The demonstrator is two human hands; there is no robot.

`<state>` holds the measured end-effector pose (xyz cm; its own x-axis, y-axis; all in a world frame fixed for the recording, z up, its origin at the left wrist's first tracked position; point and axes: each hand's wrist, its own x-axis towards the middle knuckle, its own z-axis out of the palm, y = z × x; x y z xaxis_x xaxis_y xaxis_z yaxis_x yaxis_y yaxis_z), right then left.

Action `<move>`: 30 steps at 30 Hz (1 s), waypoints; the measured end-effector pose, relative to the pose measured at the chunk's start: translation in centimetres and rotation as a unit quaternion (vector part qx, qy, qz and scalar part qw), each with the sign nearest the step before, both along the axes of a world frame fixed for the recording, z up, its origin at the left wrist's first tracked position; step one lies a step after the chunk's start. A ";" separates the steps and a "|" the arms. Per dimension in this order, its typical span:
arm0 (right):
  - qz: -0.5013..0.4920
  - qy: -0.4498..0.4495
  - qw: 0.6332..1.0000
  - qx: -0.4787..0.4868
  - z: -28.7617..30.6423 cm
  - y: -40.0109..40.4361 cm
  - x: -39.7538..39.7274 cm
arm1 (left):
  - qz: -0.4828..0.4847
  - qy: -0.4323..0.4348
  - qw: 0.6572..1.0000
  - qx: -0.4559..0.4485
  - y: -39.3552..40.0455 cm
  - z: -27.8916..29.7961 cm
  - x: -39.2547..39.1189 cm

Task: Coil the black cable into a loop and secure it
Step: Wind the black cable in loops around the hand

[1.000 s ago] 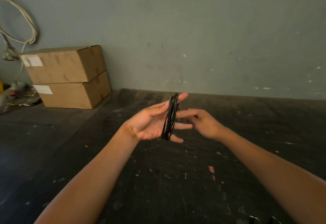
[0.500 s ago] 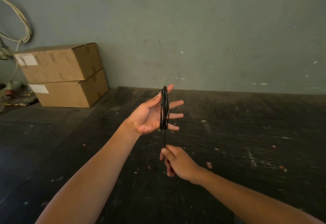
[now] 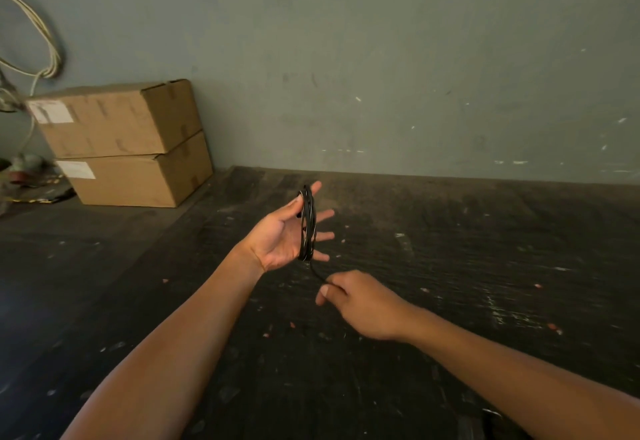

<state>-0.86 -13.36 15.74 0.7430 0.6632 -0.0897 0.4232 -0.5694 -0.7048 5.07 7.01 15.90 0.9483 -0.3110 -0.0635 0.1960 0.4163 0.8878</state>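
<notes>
The black cable (image 3: 307, 223) is wound in several turns around the spread fingers of my left hand (image 3: 280, 239), which is held palm up above the dark floor. A short free tail (image 3: 317, 271) of the cable drops from the bottom of the coil down to my right hand (image 3: 356, 301). My right hand sits just below and right of the left one, with thumb and fingers pinched on the tail's end.
Two stacked cardboard boxes (image 3: 128, 143) stand against the grey wall at the back left. Pale cords (image 3: 45, 48) hang on the wall at the far left above some clutter (image 3: 24, 169). The dark scuffed floor (image 3: 450, 266) stretches right and forward.
One second ago my right hand was beside the coil at finger height. It dropped below the coil with the tail and has since shifted a little to the right.
</notes>
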 end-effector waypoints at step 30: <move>0.065 -0.111 0.988 0.082 8.7 -4.9 7.3 | -0.299 0.001 0.952 0.066 -3.0 0.6 -3.7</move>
